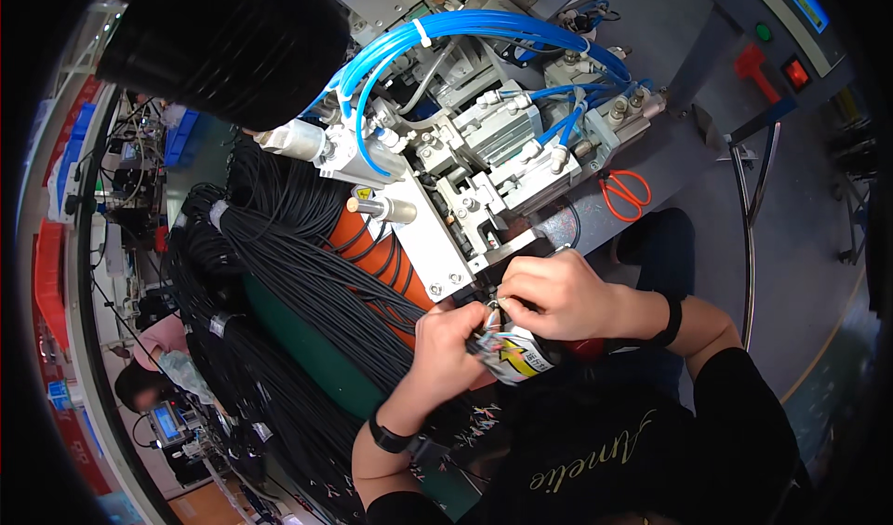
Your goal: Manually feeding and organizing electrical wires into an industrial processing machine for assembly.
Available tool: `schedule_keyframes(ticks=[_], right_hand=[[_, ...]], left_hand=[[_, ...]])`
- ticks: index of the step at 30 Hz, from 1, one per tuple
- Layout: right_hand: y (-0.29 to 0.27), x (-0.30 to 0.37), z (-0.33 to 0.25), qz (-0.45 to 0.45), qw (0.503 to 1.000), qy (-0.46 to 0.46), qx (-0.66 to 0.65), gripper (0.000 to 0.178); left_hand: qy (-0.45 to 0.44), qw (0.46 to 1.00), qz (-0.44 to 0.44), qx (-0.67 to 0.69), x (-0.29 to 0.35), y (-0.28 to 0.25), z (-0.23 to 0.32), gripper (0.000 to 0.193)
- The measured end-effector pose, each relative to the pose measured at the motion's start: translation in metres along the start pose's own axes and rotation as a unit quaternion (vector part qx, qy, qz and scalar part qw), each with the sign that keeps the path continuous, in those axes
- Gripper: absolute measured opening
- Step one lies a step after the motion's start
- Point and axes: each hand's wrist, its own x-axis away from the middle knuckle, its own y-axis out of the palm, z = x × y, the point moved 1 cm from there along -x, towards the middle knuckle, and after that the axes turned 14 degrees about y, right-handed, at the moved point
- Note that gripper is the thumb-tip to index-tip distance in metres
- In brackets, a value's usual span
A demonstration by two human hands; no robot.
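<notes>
My left hand (pixel 450 346) is closed around thin coloured wires (pixel 487 342) at the end of a cable, thumb against fingers. Close beside it, my right hand (pixel 556 294) pinches the tips of thin wires (pixel 494 313), fingers curled together. The fingertips hide much of the wires. Just below both hands is a white sheet or label (pixel 521 356) with a yellow arrow; what it is fixed to cannot be made out. Directly ahead of my hands stands a metal pneumatic machine (pixel 433 237), its front plate close to my fingers.
Thick bundles of black cables (pixel 307 255) lie on the left over a green surface (pixel 288 325) and an orange one (pixel 358 246). Blue air hoses (pixel 465 25) arch over the machine. Orange-handled scissors (pixel 625 196) lie to its right. Another person (pixel 163 348) sits far left.
</notes>
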Motion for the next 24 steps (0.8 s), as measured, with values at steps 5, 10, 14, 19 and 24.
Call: schedule_keyframes(ticks=[5,10,14,19,24], right_hand=[[0.0,0.002,-0.007,0.096,0.962,-0.083,0.243,0.01],[0.001,0.005,-0.005,0.077,0.963,-0.057,0.252,0.011],[0.004,0.005,0.003,0.104,0.958,-0.072,0.257,0.012],[0.007,0.009,0.003,0.111,0.948,-0.073,0.29,0.011],[0.003,0.004,-0.005,0.057,0.936,-0.058,0.342,0.01]], left_hand=[[0.077,0.966,0.087,-0.229,-0.003,0.013,0.021,0.043],[0.115,0.961,0.056,-0.244,0.003,0.016,0.017,0.053],[0.099,0.968,0.046,-0.227,0.003,0.018,0.018,0.05],[0.123,0.962,0.03,-0.242,0.001,0.018,0.018,0.049],[0.139,0.943,-0.007,-0.304,-0.007,0.015,0.022,0.047]])
